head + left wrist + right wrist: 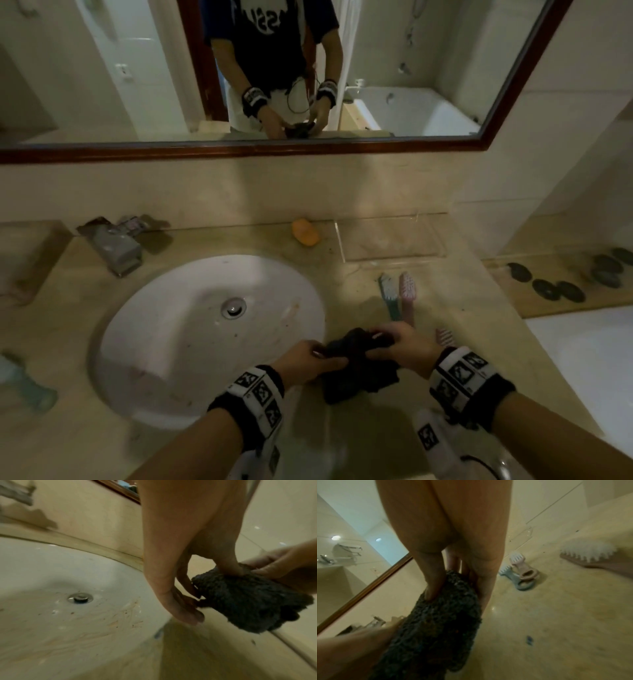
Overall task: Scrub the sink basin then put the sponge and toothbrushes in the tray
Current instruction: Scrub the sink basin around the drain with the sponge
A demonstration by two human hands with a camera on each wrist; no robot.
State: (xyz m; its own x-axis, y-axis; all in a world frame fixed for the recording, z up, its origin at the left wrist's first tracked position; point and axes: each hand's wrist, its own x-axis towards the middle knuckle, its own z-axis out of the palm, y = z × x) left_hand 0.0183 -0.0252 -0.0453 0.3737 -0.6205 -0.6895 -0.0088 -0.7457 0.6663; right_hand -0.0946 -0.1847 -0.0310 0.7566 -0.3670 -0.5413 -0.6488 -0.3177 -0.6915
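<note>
A dark crumpled cloth (356, 363) hangs over the counter just right of the white sink basin (191, 335). My left hand (320, 353) pinches its left end and my right hand (380, 337) grips its top. The left wrist view shows my left hand (216, 582) on the cloth (248, 601) beside the stained basin (60, 615). My right hand (455, 588) digs its thumb into the cloth (436, 622). An orange sponge (306, 232) lies at the back. A green toothbrush (390, 294), a pink one (407, 291) and a third (445, 337) lie on the counter. The clear tray (390, 236) stands behind them.
A grey faucet (113, 246) stands at the basin's back left. A mirror (102, 68) runs along the wall. Dark stones (561, 284) lie on a ledge at the right, above a white tub (582, 363). A pale teal object (27, 380) sits at the left edge.
</note>
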